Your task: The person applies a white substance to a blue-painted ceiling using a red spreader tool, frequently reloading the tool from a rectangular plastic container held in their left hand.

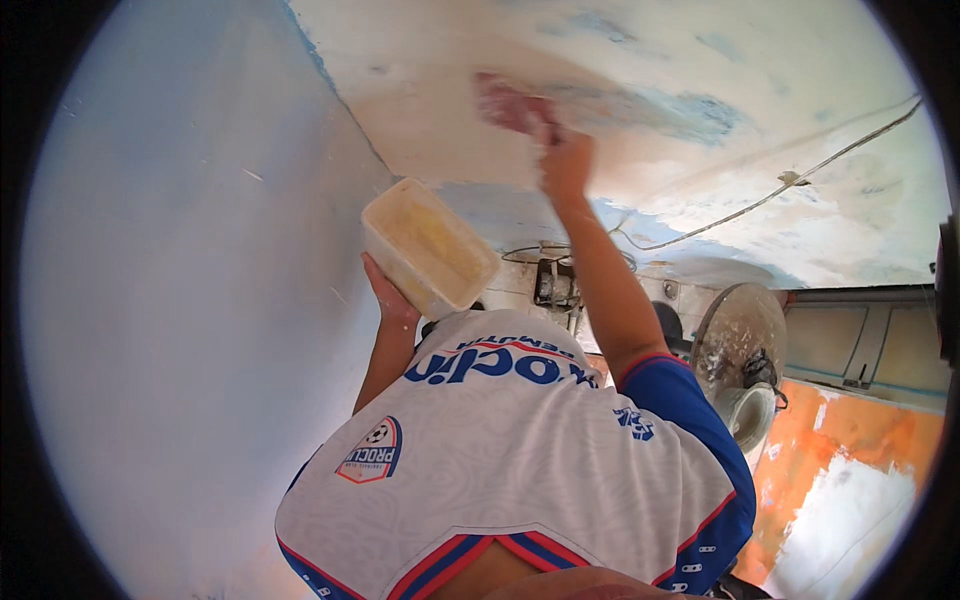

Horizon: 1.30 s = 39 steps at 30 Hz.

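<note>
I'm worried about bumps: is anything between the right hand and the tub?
Nothing visible stands between the right hand and the tub. The cable runs off to the right, not between them.

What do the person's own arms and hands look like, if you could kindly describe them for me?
Both the left hand and the right hand look ungloved, and the visible forearms are bare. The right short sleeve is blue with a red-edged cuff, joined to a whitish shirt. Little of the left sleeve shows. No watch or cable is visible on either arm.
</note>
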Available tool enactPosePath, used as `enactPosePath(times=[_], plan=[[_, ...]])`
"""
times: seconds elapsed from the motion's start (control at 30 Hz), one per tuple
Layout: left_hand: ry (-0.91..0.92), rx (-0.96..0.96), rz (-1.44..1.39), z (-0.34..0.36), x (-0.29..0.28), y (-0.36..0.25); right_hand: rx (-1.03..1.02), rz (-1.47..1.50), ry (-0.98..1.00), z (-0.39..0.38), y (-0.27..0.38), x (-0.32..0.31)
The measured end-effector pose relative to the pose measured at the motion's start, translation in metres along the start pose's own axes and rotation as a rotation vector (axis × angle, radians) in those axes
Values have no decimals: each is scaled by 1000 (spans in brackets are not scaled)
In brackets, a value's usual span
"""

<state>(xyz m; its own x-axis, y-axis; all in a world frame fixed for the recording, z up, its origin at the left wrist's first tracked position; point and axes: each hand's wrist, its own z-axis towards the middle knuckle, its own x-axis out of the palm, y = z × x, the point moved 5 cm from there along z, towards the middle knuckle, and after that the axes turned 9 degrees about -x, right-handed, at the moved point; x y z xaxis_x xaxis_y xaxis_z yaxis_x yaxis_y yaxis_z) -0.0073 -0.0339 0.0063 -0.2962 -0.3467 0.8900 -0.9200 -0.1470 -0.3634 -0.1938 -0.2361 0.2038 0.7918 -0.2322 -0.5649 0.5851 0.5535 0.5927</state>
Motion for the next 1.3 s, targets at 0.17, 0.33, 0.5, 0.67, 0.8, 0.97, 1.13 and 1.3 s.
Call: enactPosePath(times=[0.17,0.33,0.5,0.67,0.8,0.97,1.13,1.3], plan=[[-36,-3,-64,-26,-5,39,-16,38,-519,-23,-84,-187],[33,-22,-29,-33,42,80,48,444,-641,-73,-78,-280],[372,-34,-50,-27,97,116,131,611,-410,-109,-67,-292],[460,16,-91,-32,168,146,-194,700,-333,-119,-69,-331],[427,37,-40,-39,188,170,-393,516,-284,-114,-82,-380],[344,30,100,-56,204,199,-444,427,-83,-109,-80,-399],[301,19,113,-64,212,217,-656,159,288,-97,-34,-393],[450,-22,-67,-62,208,223,-706,74,573,-103,-21,-372]])
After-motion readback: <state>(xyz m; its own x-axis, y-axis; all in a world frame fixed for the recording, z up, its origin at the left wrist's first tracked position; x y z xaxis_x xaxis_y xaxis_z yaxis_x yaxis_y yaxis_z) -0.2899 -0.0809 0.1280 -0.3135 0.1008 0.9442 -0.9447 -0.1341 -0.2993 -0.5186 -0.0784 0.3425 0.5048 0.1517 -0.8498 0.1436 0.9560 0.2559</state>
